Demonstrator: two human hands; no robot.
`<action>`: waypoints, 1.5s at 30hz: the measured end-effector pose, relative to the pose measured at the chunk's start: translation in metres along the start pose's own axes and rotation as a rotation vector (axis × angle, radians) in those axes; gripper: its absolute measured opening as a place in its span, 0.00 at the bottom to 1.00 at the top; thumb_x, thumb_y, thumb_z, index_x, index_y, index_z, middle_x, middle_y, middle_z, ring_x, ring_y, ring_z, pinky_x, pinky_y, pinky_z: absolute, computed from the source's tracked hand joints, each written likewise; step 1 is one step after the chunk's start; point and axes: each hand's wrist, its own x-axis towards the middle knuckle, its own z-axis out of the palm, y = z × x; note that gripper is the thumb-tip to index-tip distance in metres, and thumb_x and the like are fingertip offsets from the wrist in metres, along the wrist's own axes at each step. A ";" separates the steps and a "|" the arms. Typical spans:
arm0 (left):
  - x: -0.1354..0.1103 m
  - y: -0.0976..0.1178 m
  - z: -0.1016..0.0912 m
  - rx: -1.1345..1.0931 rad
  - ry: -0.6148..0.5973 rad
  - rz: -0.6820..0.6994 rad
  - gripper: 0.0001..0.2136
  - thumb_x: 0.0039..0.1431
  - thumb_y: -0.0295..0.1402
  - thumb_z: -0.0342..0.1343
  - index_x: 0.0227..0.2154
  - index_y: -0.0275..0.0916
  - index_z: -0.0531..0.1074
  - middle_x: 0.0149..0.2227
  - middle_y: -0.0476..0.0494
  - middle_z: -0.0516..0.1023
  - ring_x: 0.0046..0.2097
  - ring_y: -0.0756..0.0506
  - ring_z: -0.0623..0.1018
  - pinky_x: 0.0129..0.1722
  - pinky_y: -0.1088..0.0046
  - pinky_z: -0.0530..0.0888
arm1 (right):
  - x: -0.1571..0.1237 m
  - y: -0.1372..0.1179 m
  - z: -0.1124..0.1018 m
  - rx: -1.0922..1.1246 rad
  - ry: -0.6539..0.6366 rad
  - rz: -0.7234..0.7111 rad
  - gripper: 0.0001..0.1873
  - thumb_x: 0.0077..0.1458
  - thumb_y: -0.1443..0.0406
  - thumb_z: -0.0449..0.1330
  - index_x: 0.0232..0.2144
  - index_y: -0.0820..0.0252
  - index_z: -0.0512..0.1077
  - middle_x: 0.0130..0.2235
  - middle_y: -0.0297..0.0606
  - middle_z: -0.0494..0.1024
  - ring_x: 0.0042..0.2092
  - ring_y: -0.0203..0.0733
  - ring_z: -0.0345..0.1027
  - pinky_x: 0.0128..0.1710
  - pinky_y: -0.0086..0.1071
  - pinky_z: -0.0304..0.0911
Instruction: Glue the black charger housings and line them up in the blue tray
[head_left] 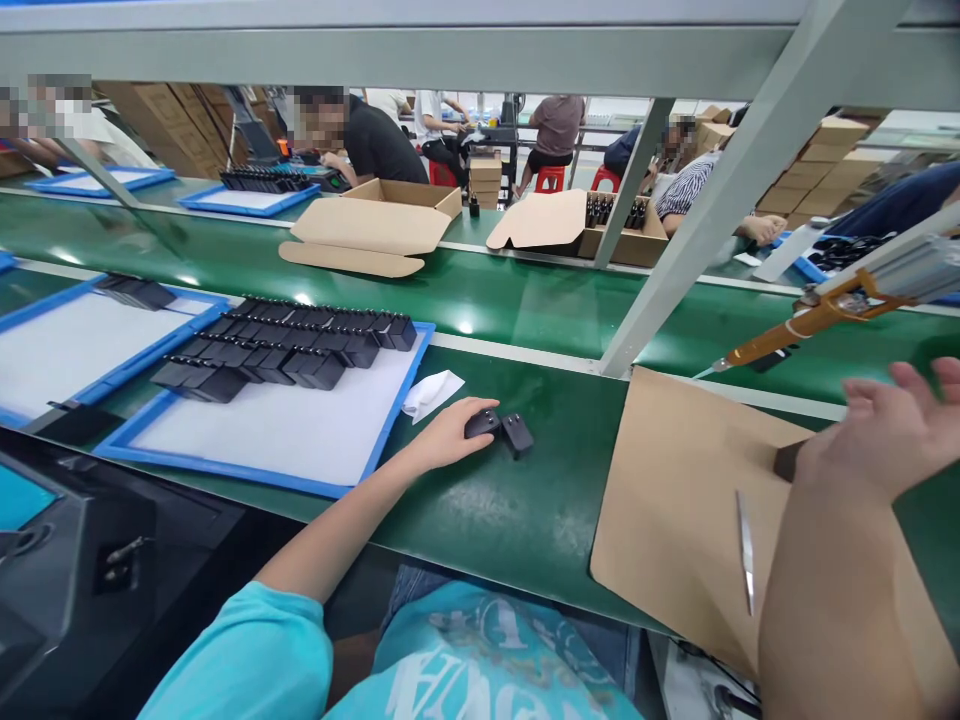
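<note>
My left hand [451, 433] reaches across the green bench and its fingers close on a small black charger [482, 423]; a second black charger [517, 434] lies touching it on the right. My right hand [889, 430] is raised over a brown cardboard sheet [675, 510], fingers spread, holding nothing. A blue-rimmed white tray [277, 430] to the left carries several rows of black chargers [285, 345].
A white cloth [433, 393] lies by the tray corner. A second blue tray [67, 350] sits far left. An orange-tipped tool [795, 330] hangs at right. A grey frame post [675, 270] slants across. Open cartons [375, 235] and other people sit beyond the conveyor.
</note>
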 end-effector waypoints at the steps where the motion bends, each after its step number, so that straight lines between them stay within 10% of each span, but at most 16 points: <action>1: -0.001 -0.001 0.001 -0.013 0.023 -0.006 0.22 0.58 0.37 0.57 0.56 0.41 0.69 0.56 0.40 0.72 0.56 0.39 0.73 0.56 0.61 0.70 | 0.009 0.013 0.003 0.123 -0.075 0.180 0.34 0.52 0.69 0.58 0.59 0.40 0.55 0.63 0.54 0.61 0.59 0.49 0.68 0.43 0.51 0.66; 3: -0.002 -0.001 0.003 -0.004 0.063 -0.017 0.20 0.59 0.40 0.57 0.53 0.41 0.72 0.53 0.40 0.73 0.52 0.40 0.76 0.53 0.62 0.72 | 0.019 0.034 0.014 0.237 -0.265 0.462 0.37 0.50 0.74 0.56 0.59 0.40 0.57 0.64 0.56 0.60 0.58 0.47 0.69 0.41 0.46 0.65; 6: -0.004 0.003 0.008 0.112 0.107 0.023 0.19 0.61 0.38 0.55 0.54 0.41 0.72 0.52 0.39 0.73 0.52 0.40 0.75 0.53 0.61 0.73 | 0.016 0.050 0.031 0.187 -0.477 0.453 0.36 0.52 0.74 0.52 0.61 0.44 0.56 0.60 0.60 0.66 0.56 0.48 0.70 0.37 0.43 0.65; 12: -0.009 0.010 0.012 0.325 0.130 0.141 0.17 0.65 0.36 0.50 0.55 0.43 0.70 0.52 0.39 0.73 0.52 0.41 0.74 0.45 0.66 0.75 | -0.004 0.042 0.053 0.261 -0.424 0.413 0.27 0.48 0.69 0.60 0.52 0.51 0.64 0.46 0.50 0.71 0.44 0.40 0.71 0.35 0.39 0.64; 24: 0.003 0.001 -0.003 0.034 -0.062 0.085 0.17 0.66 0.42 0.52 0.54 0.47 0.73 0.44 0.45 0.72 0.43 0.46 0.75 0.43 0.71 0.72 | -0.124 -0.085 0.080 0.829 -0.217 0.476 0.14 0.51 0.57 0.60 0.40 0.51 0.65 0.29 0.25 0.66 0.26 0.29 0.61 0.31 0.29 0.61; 30: -0.004 -0.003 0.005 0.054 0.041 0.060 0.25 0.64 0.44 0.53 0.62 0.50 0.62 0.54 0.43 0.69 0.43 0.46 0.76 0.43 0.69 0.73 | -0.154 -0.141 0.091 0.977 -0.389 0.519 0.13 0.52 0.58 0.62 0.42 0.47 0.69 0.29 0.25 0.65 0.24 0.29 0.63 0.27 0.30 0.62; 41: -0.011 -0.025 0.014 -0.494 0.085 -0.153 0.27 0.58 0.41 0.60 0.59 0.43 0.63 0.48 0.41 0.79 0.41 0.46 0.79 0.42 0.67 0.75 | -0.166 -0.159 0.089 1.058 -0.558 0.492 0.13 0.54 0.56 0.61 0.42 0.49 0.70 0.28 0.27 0.65 0.21 0.29 0.61 0.18 0.28 0.57; 45: -0.013 -0.021 0.013 -0.301 0.183 -0.098 0.14 0.64 0.42 0.53 0.46 0.42 0.75 0.53 0.40 0.77 0.46 0.43 0.79 0.44 0.65 0.76 | -0.165 -0.160 0.082 1.103 -0.586 0.535 0.15 0.53 0.57 0.63 0.43 0.50 0.69 0.27 0.25 0.65 0.20 0.28 0.61 0.18 0.27 0.58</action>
